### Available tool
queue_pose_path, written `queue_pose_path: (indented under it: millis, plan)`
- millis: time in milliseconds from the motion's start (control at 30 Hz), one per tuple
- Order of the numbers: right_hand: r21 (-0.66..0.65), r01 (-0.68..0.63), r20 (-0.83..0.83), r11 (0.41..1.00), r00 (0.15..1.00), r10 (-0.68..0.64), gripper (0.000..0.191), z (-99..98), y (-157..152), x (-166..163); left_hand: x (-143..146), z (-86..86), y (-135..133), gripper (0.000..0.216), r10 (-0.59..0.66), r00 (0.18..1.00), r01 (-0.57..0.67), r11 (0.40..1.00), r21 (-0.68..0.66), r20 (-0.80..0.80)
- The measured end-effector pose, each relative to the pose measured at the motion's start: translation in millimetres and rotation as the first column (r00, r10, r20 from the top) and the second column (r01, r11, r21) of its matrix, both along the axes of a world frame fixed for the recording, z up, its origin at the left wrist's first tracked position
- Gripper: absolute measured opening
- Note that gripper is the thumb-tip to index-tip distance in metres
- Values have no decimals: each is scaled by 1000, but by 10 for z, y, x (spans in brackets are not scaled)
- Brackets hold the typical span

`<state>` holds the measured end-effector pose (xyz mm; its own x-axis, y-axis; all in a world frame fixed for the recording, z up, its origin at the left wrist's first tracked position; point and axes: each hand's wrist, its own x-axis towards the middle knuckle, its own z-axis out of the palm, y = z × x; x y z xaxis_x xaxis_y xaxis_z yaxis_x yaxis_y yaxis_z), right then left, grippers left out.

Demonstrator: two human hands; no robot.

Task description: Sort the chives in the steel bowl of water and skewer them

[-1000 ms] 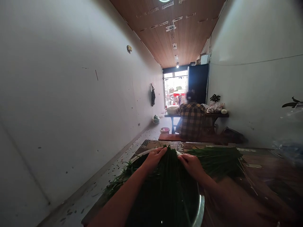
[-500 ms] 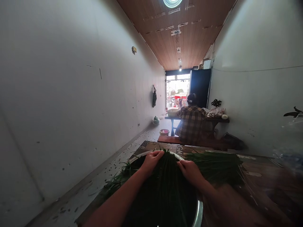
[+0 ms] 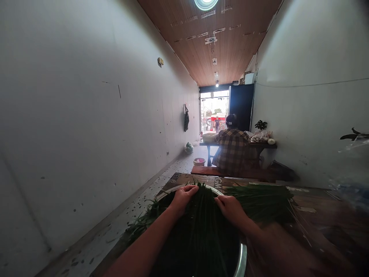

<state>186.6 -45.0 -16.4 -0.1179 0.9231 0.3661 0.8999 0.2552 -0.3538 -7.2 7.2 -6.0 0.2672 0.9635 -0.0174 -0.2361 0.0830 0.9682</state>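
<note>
A bunch of long green chives [image 3: 205, 219] lies spread in a round metal basin [image 3: 243, 258] in front of me. My left hand [image 3: 181, 198] is closed at the upper left of the bunch, thumb and fingers pinching its far end. On the opposite side my right hand [image 3: 229, 206] is also closed, its fingertips pinched at the bunch's right edge near the basin's far rim. The dark inside of the basin hides how many stalks each hand grips. Beside the basin at the right, another pile of chives [image 3: 259, 202] lies on the table.
Loose greens [image 3: 141, 221] hang over the table's left side. The table [image 3: 305, 219] bears flattened cardboard and a clear plastic bag [image 3: 353, 184]. Beyond it, a person in a checked shirt [image 3: 233, 148] sits on a red bench [image 3: 201, 171] at another table. A white wall runs along the left.
The whole view has shifted slightly, so the room appears a little further left. Both hands stay in nearly the same place at the chives.
</note>
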Motion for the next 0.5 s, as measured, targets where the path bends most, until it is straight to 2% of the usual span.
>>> queue_pose_path:
  millis: [500]
  plan:
    - [-13,-26,-26,1000,999,25,40,-21,14,19,-30,49,-31,48,3,997,-2,1000,6,-82]
